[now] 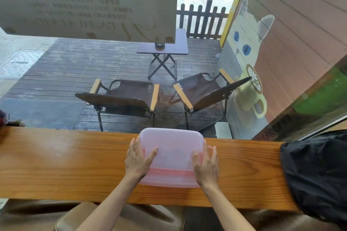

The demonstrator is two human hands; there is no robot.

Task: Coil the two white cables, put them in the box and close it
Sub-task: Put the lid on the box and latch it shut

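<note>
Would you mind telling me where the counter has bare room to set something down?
Bare wood runs left of the box and left hand. A shorter patch lies between the right hand and black bag, where it is crowded.

Pink translucent plastic box [171,172], rectangular with rounded corners, frosted lid [171,148] resting on top. Sitting flat on the surface, spanning from far edge almost to near edge, around mid-length. Contents blurred through lid; cables not discernible.
</note>
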